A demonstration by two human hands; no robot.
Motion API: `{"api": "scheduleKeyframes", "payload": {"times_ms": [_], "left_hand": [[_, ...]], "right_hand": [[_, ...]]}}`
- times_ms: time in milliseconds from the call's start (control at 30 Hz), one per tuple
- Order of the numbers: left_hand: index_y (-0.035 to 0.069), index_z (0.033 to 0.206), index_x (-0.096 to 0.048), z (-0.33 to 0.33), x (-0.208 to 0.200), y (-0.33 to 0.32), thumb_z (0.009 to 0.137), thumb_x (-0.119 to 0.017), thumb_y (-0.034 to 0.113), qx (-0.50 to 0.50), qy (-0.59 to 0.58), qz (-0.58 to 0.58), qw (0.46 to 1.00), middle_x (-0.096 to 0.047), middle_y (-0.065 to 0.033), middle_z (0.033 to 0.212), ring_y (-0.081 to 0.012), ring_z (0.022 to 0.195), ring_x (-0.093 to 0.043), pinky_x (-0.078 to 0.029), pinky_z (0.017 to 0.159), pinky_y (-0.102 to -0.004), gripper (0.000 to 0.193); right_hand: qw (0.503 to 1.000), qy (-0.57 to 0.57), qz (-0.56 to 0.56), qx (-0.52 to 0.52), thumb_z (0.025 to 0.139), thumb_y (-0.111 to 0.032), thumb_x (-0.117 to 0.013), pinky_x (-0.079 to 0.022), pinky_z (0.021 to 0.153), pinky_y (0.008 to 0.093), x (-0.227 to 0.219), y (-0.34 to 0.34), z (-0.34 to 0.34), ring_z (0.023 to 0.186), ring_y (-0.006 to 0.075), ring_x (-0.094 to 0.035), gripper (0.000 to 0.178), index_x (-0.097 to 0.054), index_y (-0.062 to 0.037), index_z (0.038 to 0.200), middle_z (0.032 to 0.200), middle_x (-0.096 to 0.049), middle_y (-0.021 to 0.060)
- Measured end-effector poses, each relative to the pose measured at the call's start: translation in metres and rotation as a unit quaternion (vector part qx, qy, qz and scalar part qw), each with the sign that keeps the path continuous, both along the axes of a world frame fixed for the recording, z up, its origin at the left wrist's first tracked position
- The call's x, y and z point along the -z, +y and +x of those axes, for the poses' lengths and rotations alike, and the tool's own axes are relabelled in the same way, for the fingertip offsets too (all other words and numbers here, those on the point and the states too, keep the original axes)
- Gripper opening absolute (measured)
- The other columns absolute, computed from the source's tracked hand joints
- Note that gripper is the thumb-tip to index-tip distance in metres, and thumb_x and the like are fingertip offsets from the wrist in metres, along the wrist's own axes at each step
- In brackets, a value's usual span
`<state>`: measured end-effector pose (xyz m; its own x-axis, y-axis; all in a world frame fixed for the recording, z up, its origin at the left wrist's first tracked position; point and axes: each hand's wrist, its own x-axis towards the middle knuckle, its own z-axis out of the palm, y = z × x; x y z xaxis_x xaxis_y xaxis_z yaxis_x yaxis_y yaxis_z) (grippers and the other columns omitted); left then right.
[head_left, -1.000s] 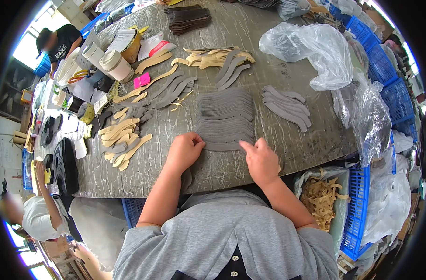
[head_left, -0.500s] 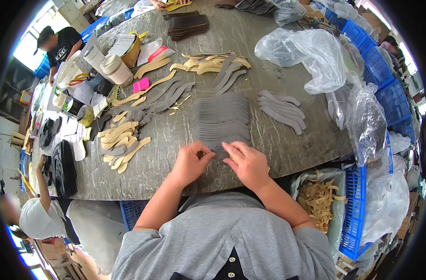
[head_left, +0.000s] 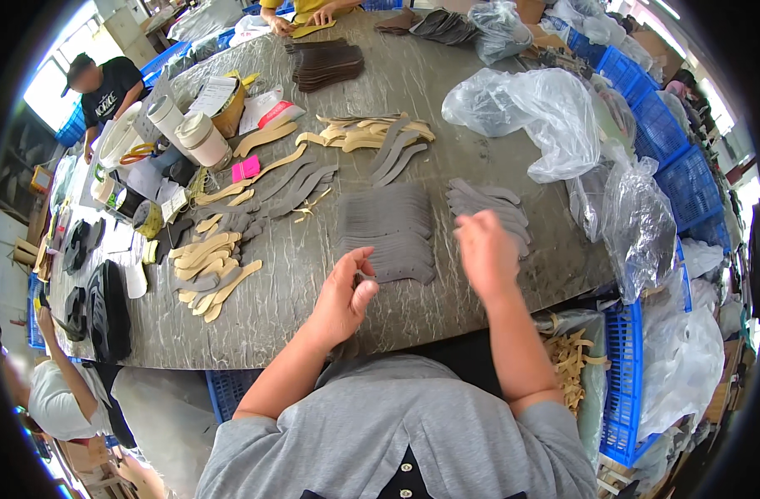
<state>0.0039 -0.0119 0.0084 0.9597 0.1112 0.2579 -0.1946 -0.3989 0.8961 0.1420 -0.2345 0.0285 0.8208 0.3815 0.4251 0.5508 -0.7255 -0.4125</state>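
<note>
A neat row of overlapping grey curved strips [head_left: 386, 229] lies in front of me on the table. My left hand [head_left: 346, 293] is at its near left corner, thumb and fingers apart, with nothing visible between them. To the right, my right hand [head_left: 490, 256] is over the near left side of a smaller fanned pile of grey curved strips [head_left: 503, 209]. Its fingers are bent and smeared by motion, so whether they hold a strip is hidden. Left of the row lie loose tan strips [head_left: 205, 254] mixed with grey ones. More tan strips [head_left: 363, 133] lie beyond.
Clear plastic bags [head_left: 554, 112] cover the table's right side, beside blue crates [head_left: 625, 374]. A bin of tan scraps [head_left: 573, 358] stands below the right edge. Jars [head_left: 203, 140] and dark sandals [head_left: 108, 312] are at left. Co-workers work at the far and left sides.
My hands have come apart from the near end of the row. The right one has moved right and away toward the smaller grey pile; the left has opened and stays near the row.
</note>
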Motion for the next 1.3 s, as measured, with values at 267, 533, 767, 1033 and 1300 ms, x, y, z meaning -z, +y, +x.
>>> {"api": "scheduleKeyframes", "payload": {"times_ms": [267, 533, 767, 1033, 1300], "left_hand": [[0.003, 0.148, -0.028, 0.001, -0.011, -0.018, 0.083, -0.05, 0.072, 0.063, -0.028, 0.162, 0.984, -0.05, -0.0214, 0.118, -0.0395, 0.084, -0.063, -0.055, 0.069, -0.0451, 0.097], [0.003, 0.149, -0.025, -0.002, -0.014, -0.018, 0.082, -0.052, 0.072, 0.132, -0.041, 0.126, 0.982, -0.047, -0.0225, 0.121, -0.0415, 0.087, -0.061, -0.054, 0.07, -0.0449, 0.1], [0.003, 0.149, -0.022, 0.0, -0.013, -0.01, 0.082, -0.055, 0.069, 0.142, -0.049, 0.077, 0.986, -0.043, -0.0252, 0.132, -0.0433, 0.089, -0.062, -0.054, 0.073, -0.045, 0.1], [0.003, 0.15, -0.022, -0.003, -0.017, -0.013, 0.081, -0.054, 0.071, 0.162, -0.008, 0.037, 0.986, -0.044, -0.0259, 0.132, -0.044, 0.088, -0.062, -0.053, 0.075, -0.0449, 0.101], [0.003, 0.143, -0.039, -0.002, -0.011, -0.014, 0.1, -0.055, 0.035, 0.11, 0.014, -0.23, 0.967, -0.055, -0.0117, 0.127, -0.0167, 0.091, -0.061, -0.053, 0.076, -0.0308, 0.057]], "right_hand": [[0.902, 0.289, 0.19, -0.258, 0.08, -0.003, -0.07, -0.052, 0.067, 0.0351, -0.01, 0.047, -0.073, 0.074, 0.0289, -0.067, 0.014, -0.07, 0.0021, 0.093, 0.084, -0.069, 0.0164], [0.767, 0.534, 0.269, -0.23, 0.084, -0.002, -0.068, -0.05, 0.065, 0.0259, -0.007, 0.037, -0.066, 0.073, 0.01, -0.062, 0.012, -0.073, 0.0022, 0.094, 0.084, -0.072, 0.0072], [0.763, 0.536, 0.293, -0.212, 0.088, -0.003, -0.068, -0.048, 0.062, 0.0225, -0.015, 0.043, -0.074, 0.071, 0.0071, -0.061, 0.009, -0.072, 0.0018, 0.094, 0.08, -0.07, 0.003], [0.778, 0.513, 0.286, -0.225, 0.088, -0.004, -0.067, -0.051, 0.069, 0.0243, -0.01, 0.042, -0.076, 0.077, 0.0097, -0.064, 0.011, -0.071, 0.0046, 0.093, 0.085, -0.071, 0.007], [0.654, 0.571, 0.422, -0.26, 0.092, -0.005, -0.06, -0.04, 0.061, 0.0201, 0.01, 0.046, -0.078, 0.066, 0.0032, -0.048, 0.004, -0.064, -0.0049, 0.091, 0.075, -0.054, -0.0038]]}}
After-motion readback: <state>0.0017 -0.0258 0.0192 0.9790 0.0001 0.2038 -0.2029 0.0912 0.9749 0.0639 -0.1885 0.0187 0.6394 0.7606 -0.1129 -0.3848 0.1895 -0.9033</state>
